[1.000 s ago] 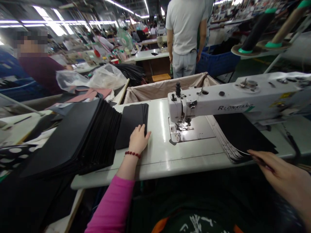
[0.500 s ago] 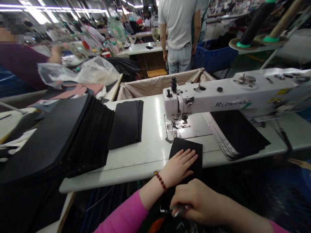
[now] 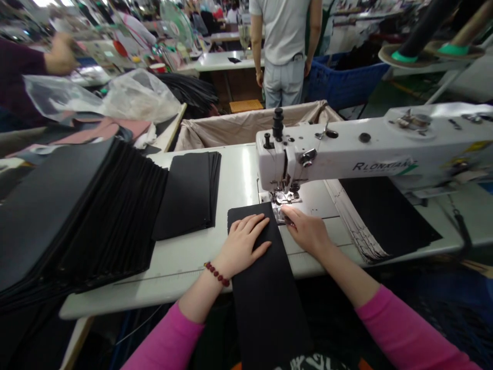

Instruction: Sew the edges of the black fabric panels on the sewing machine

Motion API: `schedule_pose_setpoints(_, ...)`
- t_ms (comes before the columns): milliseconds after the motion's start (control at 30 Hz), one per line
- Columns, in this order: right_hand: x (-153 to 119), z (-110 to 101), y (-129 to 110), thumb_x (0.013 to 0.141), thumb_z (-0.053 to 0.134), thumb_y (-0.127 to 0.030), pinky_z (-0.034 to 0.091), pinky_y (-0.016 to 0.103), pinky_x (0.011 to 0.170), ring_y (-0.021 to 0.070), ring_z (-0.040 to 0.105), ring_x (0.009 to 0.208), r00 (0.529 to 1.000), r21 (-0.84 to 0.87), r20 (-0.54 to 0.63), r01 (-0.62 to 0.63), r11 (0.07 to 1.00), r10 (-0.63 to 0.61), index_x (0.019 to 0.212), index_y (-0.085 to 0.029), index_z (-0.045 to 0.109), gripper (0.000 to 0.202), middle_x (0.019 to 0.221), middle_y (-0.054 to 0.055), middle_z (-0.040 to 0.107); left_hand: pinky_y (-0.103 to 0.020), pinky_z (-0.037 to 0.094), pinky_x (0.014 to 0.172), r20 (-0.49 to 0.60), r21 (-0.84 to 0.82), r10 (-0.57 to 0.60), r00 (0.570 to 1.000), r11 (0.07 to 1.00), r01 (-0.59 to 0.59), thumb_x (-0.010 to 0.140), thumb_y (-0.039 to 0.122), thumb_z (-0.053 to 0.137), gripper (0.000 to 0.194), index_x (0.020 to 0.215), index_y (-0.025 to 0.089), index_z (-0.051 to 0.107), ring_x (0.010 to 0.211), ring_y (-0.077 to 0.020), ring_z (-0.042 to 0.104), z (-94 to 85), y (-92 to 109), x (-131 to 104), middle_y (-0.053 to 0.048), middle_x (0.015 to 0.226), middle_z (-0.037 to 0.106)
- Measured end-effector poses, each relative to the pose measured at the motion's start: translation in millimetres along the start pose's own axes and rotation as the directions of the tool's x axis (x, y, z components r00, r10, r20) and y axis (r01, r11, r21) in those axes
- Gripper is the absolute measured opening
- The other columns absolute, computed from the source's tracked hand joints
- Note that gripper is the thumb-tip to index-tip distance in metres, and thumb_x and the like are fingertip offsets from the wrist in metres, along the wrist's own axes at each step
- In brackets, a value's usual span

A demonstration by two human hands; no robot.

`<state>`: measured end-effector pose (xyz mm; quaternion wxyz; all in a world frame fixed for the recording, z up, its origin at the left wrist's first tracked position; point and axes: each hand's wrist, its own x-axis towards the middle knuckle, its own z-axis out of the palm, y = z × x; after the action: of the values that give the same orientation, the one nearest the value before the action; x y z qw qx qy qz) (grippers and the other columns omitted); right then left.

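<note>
A black panel (image 3: 265, 303) is laid over the near edge of the desk (image 3: 239, 172), pressed beneath the left hand (image 3: 244, 246), fingers slightly apart. At one o'clock, the right hand (image 3: 308, 234) is held by the sewing machine (image 3: 331, 154), its grip impossible to tell; black pieces (image 3: 111, 216) are stacked at ten o'clock.
</note>
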<state>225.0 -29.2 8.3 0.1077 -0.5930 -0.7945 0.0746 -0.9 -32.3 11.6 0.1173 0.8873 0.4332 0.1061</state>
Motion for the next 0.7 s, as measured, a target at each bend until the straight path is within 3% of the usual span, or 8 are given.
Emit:
schedule_pose_setpoints(200, 0, 1, 1, 0.094, 0.043, -0.025, 0.054, 0.032, 0.077, 0.0223, 0.064, 0.105, 1.0, -0.016, 0.009, 0.001, 1.0, -0.001, 0.142, -0.031, 0.041, 0.049, 0.145, 0.001, 0.048, -0.047, 0.015, 0.12, 0.017, -0.028, 0.069, 0.997, 0.997, -0.068, 0.09, 0.043, 0.054, 0.054, 0.139, 0.022, 0.044, 0.145, -0.0253, 0.023, 2.1, -7, 24, -0.007, 0.157, 0.03)
schedule_pose_setpoints(367, 2, 1, 2, 0.097, 0.04, -0.033, 0.054, 0.032, 0.07, 0.0217, 0.066, 0.1, 0.999, -0.058, 0.032, 0.026, 0.998, -0.024, 0.143, -0.035, 0.042, 0.046, 0.144, 0.001, 0.049, -0.046, 0.014, 0.121, 0.028, -0.038, 0.073, 0.997, 0.997, -0.072, 0.09, 0.044, 0.053, 0.058, 0.143, 0.023, 0.039, 0.146, -0.0239, 0.023, 3.0, -9, 28, -0.007, 0.156, 0.031)
schedule_pose_setpoints(700, 3, 2, 2, 0.095, 0.042, -0.029, 0.055, 0.031, 0.07, 0.0214, 0.066, 0.099, 0.998, -0.078, 0.043, 0.045, 0.996, -0.042, 0.144, -0.033, 0.04, 0.049, 0.145, 0.002, 0.048, -0.045, 0.015, 0.121, 0.013, -0.041, 0.057, 0.998, 0.998, -0.057, 0.09, 0.044, 0.055, 0.058, 0.142, 0.022, 0.041, 0.145, -0.0239, 0.024, 2.5, -7, 29, -0.007, 0.156, 0.031)
